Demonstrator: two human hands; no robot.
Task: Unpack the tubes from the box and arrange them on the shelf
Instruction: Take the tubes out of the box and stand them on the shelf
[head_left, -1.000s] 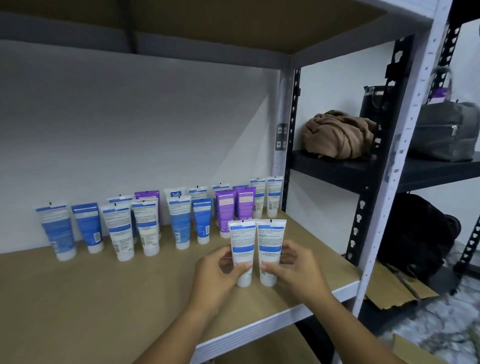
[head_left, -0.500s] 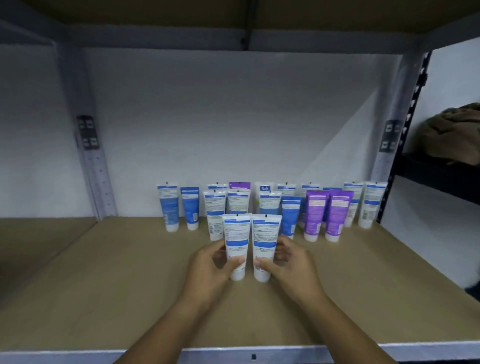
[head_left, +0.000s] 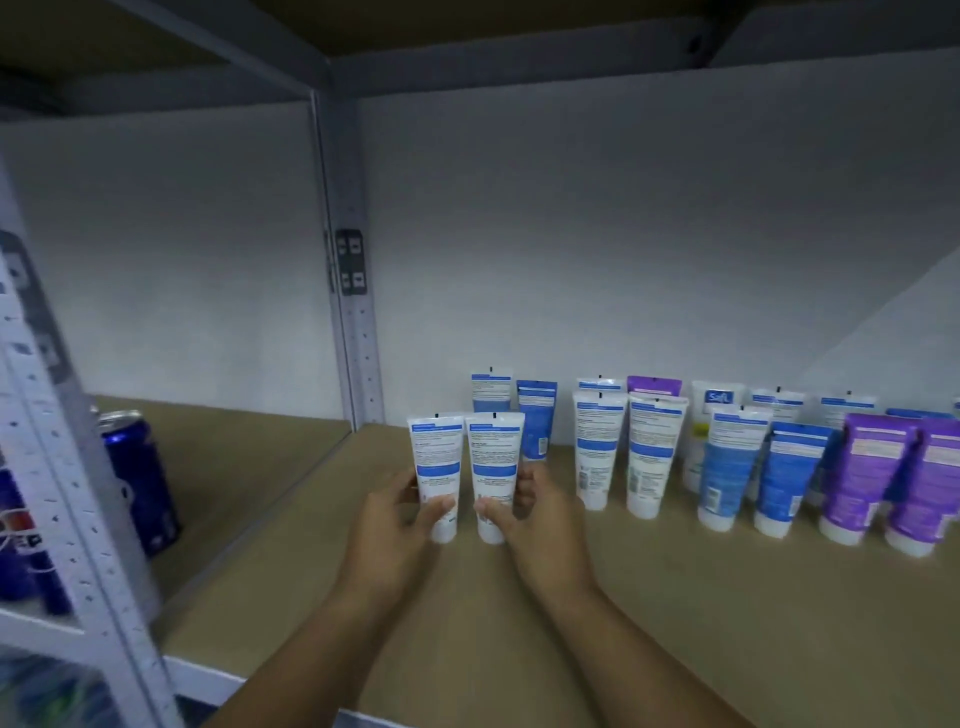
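Observation:
Two white tubes with blue bands stand cap-down, side by side, on the tan shelf board (head_left: 675, 613). My left hand (head_left: 400, 525) grips the left tube (head_left: 436, 462) and my right hand (head_left: 530, 514) grips the right tube (head_left: 493, 462), thumbs in front near the caps. They stand at the left end of the arranged tubes, in front of a white-and-blue tube (head_left: 490, 391) and a blue tube (head_left: 536, 426). To the right run rows of white tubes (head_left: 597, 447), blue tubes (head_left: 789, 478) and purple tubes (head_left: 867, 478), all cap-down. No box is in view.
A grey upright post (head_left: 353, 322) divides this bay from the left bay, where dark blue cans (head_left: 140, 478) stand. A second post (head_left: 57, 493) rises at the near left. The white back wall runs behind the tubes. The upper shelf hangs overhead.
Both hands have carried the pair of tubes leftward along the shelf, from the right end to the left end of the rows. The view has swung left, showing the cans.

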